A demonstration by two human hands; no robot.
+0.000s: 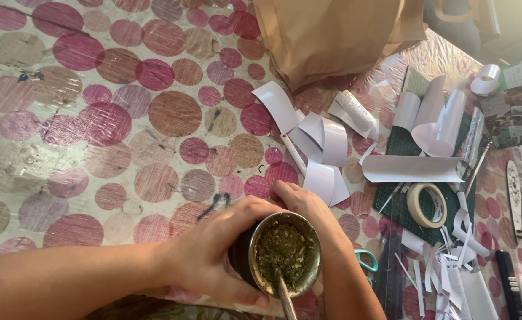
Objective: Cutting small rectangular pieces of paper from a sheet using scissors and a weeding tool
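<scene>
At the bottom middle of the frame our left hand (213,261) wraps its fingers (246,208) around a cup (284,252), thumb along the near rim, so the cup stays upright and level above the tabletop (65,148). The cup is round, with a dark body and a shiny metal rim, packed nearly to the top with wet, chopped green herb. A metal straw (287,299) rises from the herb toward the bottom edge, pointing at us, as it would for drinking.

Our right hand (302,204) lies just behind the cup, palm down on the tabletop, fingers loosely curled and holding nothing that we can see; its forearm runs down past the cup's right side. It touches or nearly touches curled white paper pieces (323,148) at centre.

To the right lie a green mat (403,142), a tape roll (427,205), paper strips (444,272) and scissors (366,261) half hidden by the forearm. A brown bag (332,35) stands at the top.
</scene>
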